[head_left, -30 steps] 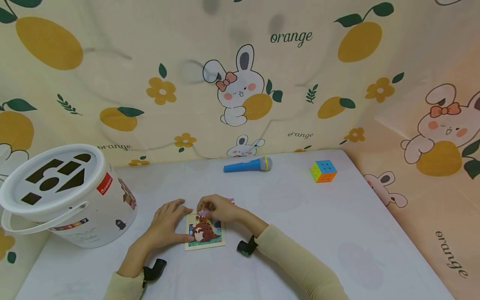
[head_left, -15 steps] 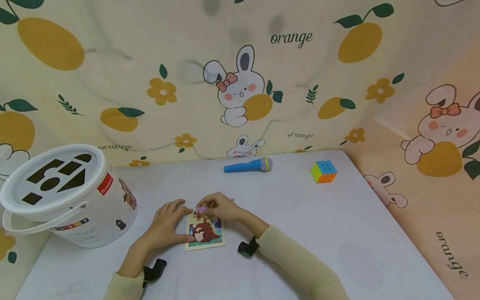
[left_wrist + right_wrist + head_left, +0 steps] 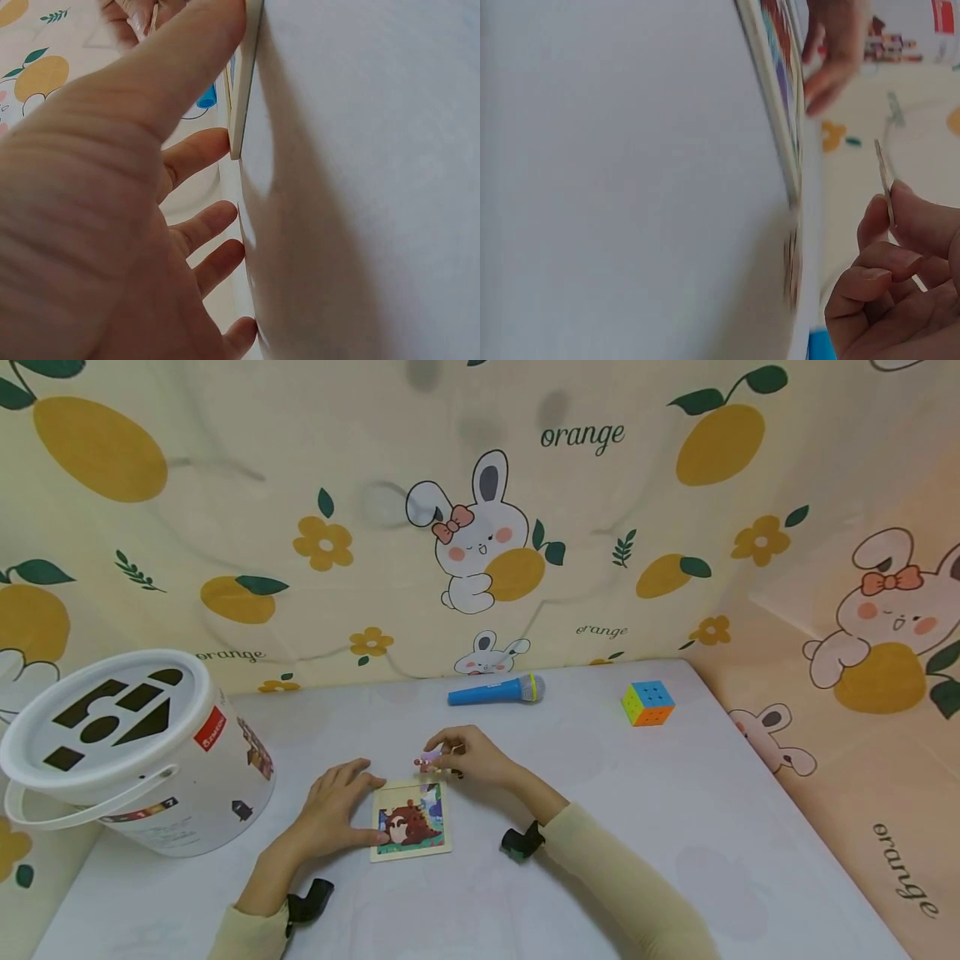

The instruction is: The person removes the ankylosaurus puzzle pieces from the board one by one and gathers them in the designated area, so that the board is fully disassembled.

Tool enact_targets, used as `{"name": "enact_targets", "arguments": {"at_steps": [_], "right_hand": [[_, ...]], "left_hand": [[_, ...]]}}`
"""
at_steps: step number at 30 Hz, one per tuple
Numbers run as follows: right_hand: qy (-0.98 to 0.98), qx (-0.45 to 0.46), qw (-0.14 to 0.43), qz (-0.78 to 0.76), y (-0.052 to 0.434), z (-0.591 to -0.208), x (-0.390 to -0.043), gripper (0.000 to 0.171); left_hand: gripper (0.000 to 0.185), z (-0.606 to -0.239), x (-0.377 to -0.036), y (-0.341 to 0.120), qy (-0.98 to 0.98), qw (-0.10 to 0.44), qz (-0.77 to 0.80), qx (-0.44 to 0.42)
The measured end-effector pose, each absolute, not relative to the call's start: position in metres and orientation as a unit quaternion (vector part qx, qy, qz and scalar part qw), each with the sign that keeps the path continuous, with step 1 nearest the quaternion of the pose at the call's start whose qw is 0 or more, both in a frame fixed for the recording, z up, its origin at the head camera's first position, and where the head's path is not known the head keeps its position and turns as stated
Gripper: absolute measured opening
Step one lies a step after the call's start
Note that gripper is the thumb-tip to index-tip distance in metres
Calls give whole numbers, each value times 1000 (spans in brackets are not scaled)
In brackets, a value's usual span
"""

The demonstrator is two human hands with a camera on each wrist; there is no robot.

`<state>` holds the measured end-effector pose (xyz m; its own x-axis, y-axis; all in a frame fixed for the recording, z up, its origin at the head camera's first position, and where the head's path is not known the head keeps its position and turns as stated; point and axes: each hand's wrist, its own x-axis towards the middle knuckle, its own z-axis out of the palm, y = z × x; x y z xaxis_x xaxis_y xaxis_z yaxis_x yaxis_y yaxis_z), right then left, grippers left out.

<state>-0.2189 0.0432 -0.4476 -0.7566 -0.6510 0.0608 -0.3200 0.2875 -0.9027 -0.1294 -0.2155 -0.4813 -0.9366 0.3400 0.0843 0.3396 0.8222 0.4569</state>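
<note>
A small square puzzle board (image 3: 411, 828) with a brown animal picture lies on the white table (image 3: 600, 827). My left hand (image 3: 333, 806) lies flat beside it, fingers straight, thumb touching the board's left edge (image 3: 241, 105). My right hand (image 3: 467, 756) is raised just behind the board and pinches a small purple puzzle piece (image 3: 429, 762) between thumb and fingers. In the right wrist view that thin piece (image 3: 885, 180) shows edge-on above my fingertips (image 3: 900, 225), apart from the board (image 3: 776, 97).
A white shape-sorter bucket (image 3: 127, 752) with a slotted lid stands at the left. A blue toy microphone (image 3: 495, 690) and a colourful cube (image 3: 647, 702) lie at the table's far side. Patterned cloth walls close in the back and right.
My right hand has lifted off the board and moved back and to the right, carrying the purple piece. The left hand has stayed on the board's edge.
</note>
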Motion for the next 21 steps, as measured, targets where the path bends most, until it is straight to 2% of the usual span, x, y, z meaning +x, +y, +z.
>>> {"name": "enact_targets", "arguments": {"at_steps": [4,13,21], "right_hand": [[793,-294,149,-513,65,-434,-218,16],[830,-259,137,-474,101,-465,-239,14],[847,-263,133,-443,114,-469,-245,12]], "left_hand": [[77,-481,-129,-215,954,0,238,180],[78,-480,-128,-215,953,-1,242,180],[77,-480,-128,-215,952,0,246,179]]}}
